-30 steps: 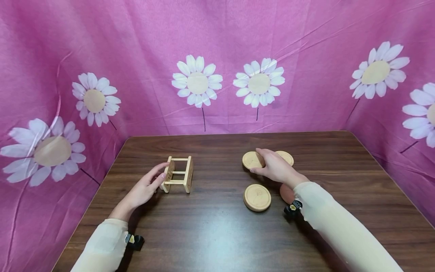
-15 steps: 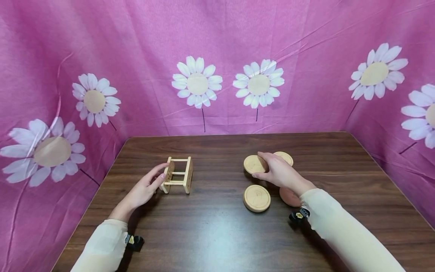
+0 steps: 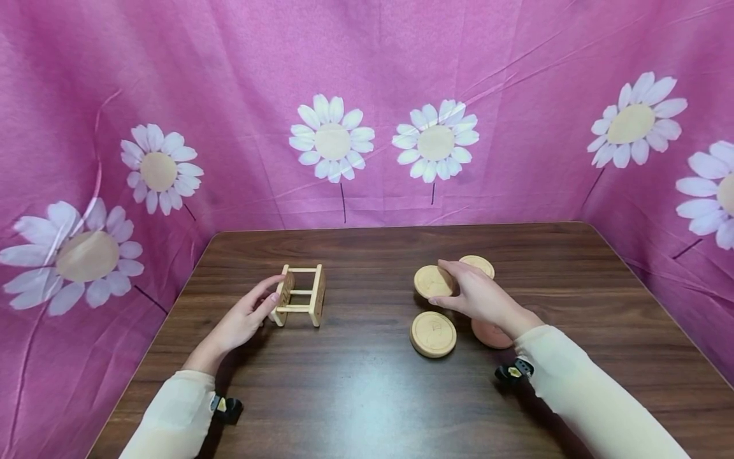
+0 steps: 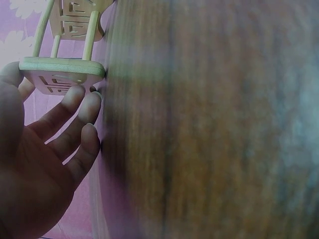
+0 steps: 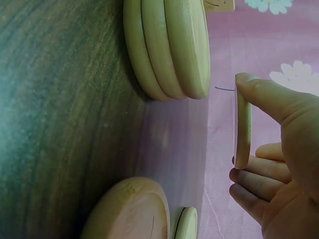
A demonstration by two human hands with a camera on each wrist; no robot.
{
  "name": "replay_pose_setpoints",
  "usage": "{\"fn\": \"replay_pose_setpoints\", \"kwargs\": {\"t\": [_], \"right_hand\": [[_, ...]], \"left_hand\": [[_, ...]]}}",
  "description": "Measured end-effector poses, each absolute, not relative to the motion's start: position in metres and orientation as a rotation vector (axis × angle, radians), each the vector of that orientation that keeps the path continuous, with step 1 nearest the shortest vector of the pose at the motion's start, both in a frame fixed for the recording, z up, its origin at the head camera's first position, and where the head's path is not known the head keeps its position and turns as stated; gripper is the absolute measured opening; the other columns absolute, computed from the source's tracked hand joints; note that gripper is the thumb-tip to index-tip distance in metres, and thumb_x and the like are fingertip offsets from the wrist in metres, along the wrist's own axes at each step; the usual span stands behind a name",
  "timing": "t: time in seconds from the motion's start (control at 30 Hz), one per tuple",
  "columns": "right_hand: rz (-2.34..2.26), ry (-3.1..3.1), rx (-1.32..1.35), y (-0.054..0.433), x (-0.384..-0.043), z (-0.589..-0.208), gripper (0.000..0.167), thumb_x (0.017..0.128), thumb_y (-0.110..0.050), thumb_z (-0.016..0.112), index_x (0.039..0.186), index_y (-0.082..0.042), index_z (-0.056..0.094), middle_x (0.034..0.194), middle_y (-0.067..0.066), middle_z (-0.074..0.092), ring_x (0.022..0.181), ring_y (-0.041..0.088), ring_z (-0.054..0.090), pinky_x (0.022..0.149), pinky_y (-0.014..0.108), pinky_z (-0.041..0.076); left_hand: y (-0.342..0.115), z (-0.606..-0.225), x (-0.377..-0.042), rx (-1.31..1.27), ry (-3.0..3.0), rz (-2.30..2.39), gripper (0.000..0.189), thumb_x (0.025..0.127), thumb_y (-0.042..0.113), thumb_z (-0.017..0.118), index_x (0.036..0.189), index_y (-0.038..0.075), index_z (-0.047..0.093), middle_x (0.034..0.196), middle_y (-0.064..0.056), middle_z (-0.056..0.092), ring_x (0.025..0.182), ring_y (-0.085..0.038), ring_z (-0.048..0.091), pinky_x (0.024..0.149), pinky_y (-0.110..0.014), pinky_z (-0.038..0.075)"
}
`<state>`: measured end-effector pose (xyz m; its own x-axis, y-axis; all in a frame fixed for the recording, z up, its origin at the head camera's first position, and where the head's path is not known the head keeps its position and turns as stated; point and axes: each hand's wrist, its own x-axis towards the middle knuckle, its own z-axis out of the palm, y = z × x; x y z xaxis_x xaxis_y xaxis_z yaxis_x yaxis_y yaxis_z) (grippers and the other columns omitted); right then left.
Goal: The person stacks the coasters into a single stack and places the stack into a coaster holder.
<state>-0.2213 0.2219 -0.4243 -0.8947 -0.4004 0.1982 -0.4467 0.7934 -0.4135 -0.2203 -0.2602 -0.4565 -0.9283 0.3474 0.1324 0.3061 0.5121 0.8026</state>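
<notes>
My left hand (image 3: pixel 243 319) is at a small wooden coaster holder (image 3: pixel 317 299) with slatless sides joined by thin rods. In the left wrist view its relaxed fingertips touch the holder's carved end panel (image 4: pixel 75 67). On the other side, my right hand (image 3: pixel 482 293) pinches a round pale wooden coaster (image 3: pixel 431 281) by its rim, thumb opposite the fingers. The right wrist view shows this coaster (image 5: pixel 243 134) raised off the table. Just nearer lies a stack of coasters (image 3: pixel 434 333). A reddish-brown coaster (image 3: pixel 487 335) is partly hidden under the right wrist.
Behind the right hand another pale coaster (image 3: pixel 480 264) lies partly covered. Everything stands on a dark wood-grain table (image 3: pixel 355 382). A pink cloth (image 3: pixel 378 57) with white daisies hangs behind its far edge.
My right hand has drawn slightly nearer and to the right with its coaster, away from the pale coaster at the back. The left hand and holder have stayed put.
</notes>
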Motion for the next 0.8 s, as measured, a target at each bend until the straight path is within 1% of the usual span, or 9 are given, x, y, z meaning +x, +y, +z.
{"fn": "replay_pose_setpoints", "kwargs": {"t": [0.07,0.27,0.5,0.67,0.8], "right_hand": [[0.706,-2.877,0.684,0.223,-0.219,-0.424,0.077,0.092,-0.031,0.087,0.146,0.014,0.056,0.135,0.029,0.069,0.121,0.04,0.068,0.107,0.059,0.052],[0.744,-2.894,0.665,0.224,-0.211,-0.423,0.077,0.092,-0.031,0.087,0.147,0.013,0.055,0.144,0.031,0.064,0.133,0.046,0.063,0.114,0.062,0.047],[0.758,-2.891,0.671,0.224,-0.2,-0.422,0.077,0.092,-0.032,0.088,0.148,0.011,0.056,0.144,0.029,0.065,0.131,0.042,0.065,0.112,0.06,0.049],[0.79,-2.889,0.66,0.224,-0.194,-0.424,0.077,0.094,-0.035,0.086,0.15,0.009,0.055,0.147,0.027,0.064,0.135,0.041,0.063,0.114,0.06,0.047],[0.791,-2.882,0.662,0.224,-0.191,-0.426,0.078,0.093,-0.034,0.086,0.15,0.009,0.055,0.147,0.027,0.064,0.135,0.04,0.063,0.115,0.06,0.047]], "left_hand": [[-0.26,-0.457,-0.22,0.586,2.691,1.414,0.046,0.115,0.015,0.051,0.16,0.007,0.048,0.104,-0.015,0.065,0.087,-0.012,0.057,0.071,-0.03,0.05],[-0.26,-0.457,-0.221,0.602,2.696,1.413,0.046,0.115,0.014,0.052,0.16,0.007,0.048,0.103,-0.012,0.065,0.089,-0.01,0.057,0.073,-0.03,0.05],[-0.26,-0.458,-0.222,0.609,2.7,1.414,0.045,0.115,0.014,0.051,0.16,0.007,0.048,0.108,-0.015,0.067,0.092,-0.009,0.058,0.076,-0.029,0.05],[-0.261,-0.458,-0.221,0.607,2.702,1.411,0.046,0.115,0.014,0.051,0.16,0.007,0.048,0.112,-0.016,0.067,0.093,-0.009,0.058,0.076,-0.028,0.05],[-0.261,-0.458,-0.221,0.609,2.707,1.408,0.046,0.115,0.014,0.051,0.16,0.007,0.048,0.113,-0.017,0.068,0.094,-0.009,0.059,0.077,-0.028,0.05]]}}
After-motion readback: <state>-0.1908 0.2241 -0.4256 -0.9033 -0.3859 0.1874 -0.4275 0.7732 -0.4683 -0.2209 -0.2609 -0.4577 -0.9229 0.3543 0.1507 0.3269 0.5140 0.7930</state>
